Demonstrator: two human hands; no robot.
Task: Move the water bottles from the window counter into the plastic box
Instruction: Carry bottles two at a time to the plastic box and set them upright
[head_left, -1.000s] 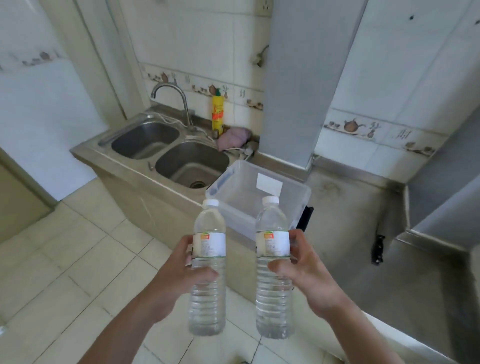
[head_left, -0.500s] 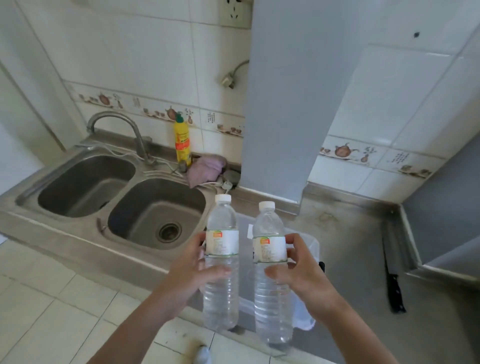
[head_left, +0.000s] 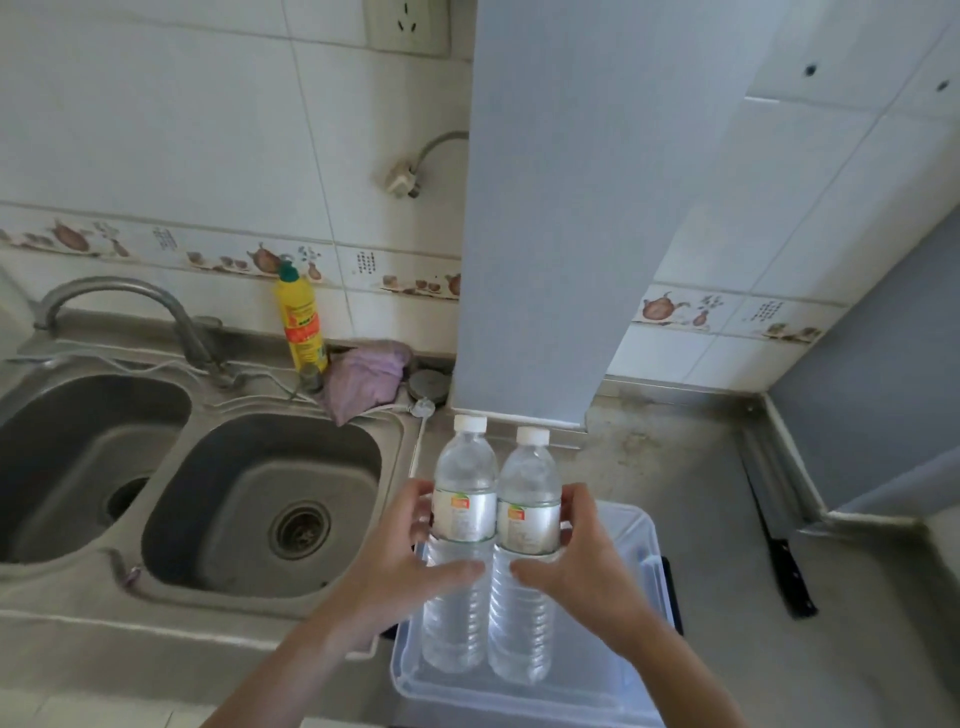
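Two bottles are standing upright, touching, directly over the box. The left hand is grasping one, the right hand the other, the box opening lying toward six o'clock.

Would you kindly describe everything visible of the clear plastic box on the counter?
The plastic box is translucent, rectangular and lidless, with a raised rim and rounded corners. It sits on the steel counter right of the sink. Two upright water bottles are lowered into it; whether they touch its floor is unclear.
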